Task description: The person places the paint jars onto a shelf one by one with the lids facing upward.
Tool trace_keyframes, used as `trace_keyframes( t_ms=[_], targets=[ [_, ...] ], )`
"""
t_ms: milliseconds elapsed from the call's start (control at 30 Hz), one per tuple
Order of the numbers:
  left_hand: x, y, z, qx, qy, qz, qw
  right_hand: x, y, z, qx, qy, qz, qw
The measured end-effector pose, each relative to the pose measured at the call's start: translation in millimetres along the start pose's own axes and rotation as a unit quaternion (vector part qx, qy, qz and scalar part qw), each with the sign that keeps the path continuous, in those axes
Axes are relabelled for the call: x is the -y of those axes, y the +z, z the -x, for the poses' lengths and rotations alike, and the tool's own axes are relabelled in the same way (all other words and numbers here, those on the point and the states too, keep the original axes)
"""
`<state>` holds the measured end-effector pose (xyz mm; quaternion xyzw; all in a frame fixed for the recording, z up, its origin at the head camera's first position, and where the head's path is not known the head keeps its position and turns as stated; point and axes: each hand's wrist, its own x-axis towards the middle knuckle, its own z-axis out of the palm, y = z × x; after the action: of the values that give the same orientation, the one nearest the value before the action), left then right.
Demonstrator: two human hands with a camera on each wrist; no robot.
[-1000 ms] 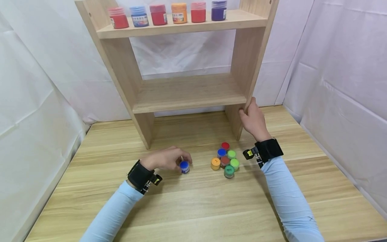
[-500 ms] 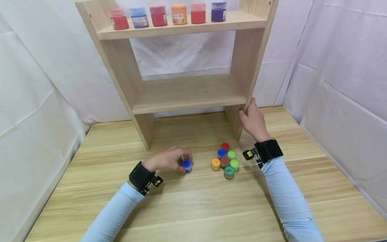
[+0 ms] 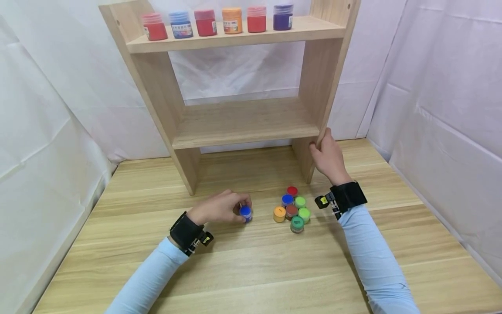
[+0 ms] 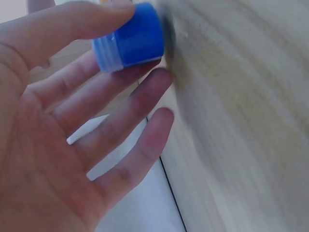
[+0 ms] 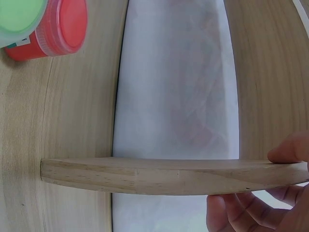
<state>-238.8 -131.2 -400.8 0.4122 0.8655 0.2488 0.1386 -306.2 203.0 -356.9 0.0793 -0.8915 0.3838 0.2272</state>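
Observation:
In the head view my left hand [image 3: 220, 207] pinches a small blue paint jar [image 3: 245, 212] on the table, left of a cluster of jars. The left wrist view shows the jar [image 4: 133, 39] between thumb and fingers, its base at or close to the wood; the lower fingers are spread. My right hand [image 3: 331, 159] grips the right side panel [image 3: 323, 83] of a wooden shelf. Seen from the right wrist, the thumb lies on one face of the panel [image 5: 145, 176] and the fingers on the other.
Orange [image 3: 279, 213], dark green [image 3: 297, 224], light green [image 3: 303, 213], brown [image 3: 291, 211], blue [image 3: 287, 199] and red [image 3: 292, 191] jars cluster before the shelf's right side. Larger jars, including an orange one [image 3: 232, 22], line the top board [image 3: 235, 40]. White cloth [image 3: 439, 87] surrounds the table.
My left hand has shifted slightly to the right, and the blue paint jar with it. The right hand keeps its grip on the shelf panel.

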Motion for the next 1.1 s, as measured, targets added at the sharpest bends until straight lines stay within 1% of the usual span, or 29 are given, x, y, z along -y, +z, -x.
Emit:
trace_keyframes(
  t_ms=[200,300,367,433,533,600,667,800,967,1100],
  targets=[
    [-1.8,2.4,-3.7,-0.045,-0.003,-0.012,0.9989,-0.4,-0.7,0.0,0.000,0.000,0.003,1.000],
    [-4.5,1.4,-6.8,-0.075,0.007,-0.020,0.9970,-1.1,-1.9,0.2,-0.001,0.000,0.007,1.000],
    [-7.8,-0.6,-9.9,-0.104,0.018,-0.032,0.9939,-1.5,-2.7,0.1,-0.003,0.001,0.009,1.000],
    [-12.3,-3.6,-13.3,-0.142,0.028,-0.049,0.9883,-1.7,-3.2,-0.2,-0.004,0.002,0.010,1.000],
    [-21.9,-9.9,-17.9,-0.199,0.038,-0.078,0.9763,-2.0,-2.3,-0.7,-0.004,0.001,0.012,1.000],
    [-28.5,-14.7,-20.8,-0.229,0.045,-0.090,0.9681,-1.8,-1.3,-0.2,-0.002,0.001,0.012,1.000],
    [-34.6,-20.1,-24.2,-0.253,0.055,-0.097,0.9610,-1.5,-0.3,0.2,-0.001,0.003,0.011,1.000],
    [-48.3,-33.4,-31.1,-0.288,0.075,-0.102,0.9493,0.2,-0.5,0.5,0.001,0.002,0.006,1.000],
    [-66.8,-53.1,-39.3,-0.320,0.088,-0.108,0.9372,1.6,-2.6,-0.5,-0.002,0.000,0.005,1.000],
    [-76.3,-66.5,-43.9,-0.342,0.098,-0.114,0.9277,1.7,-2.0,0.5,0.001,-0.001,0.004,1.000]
  ],
)
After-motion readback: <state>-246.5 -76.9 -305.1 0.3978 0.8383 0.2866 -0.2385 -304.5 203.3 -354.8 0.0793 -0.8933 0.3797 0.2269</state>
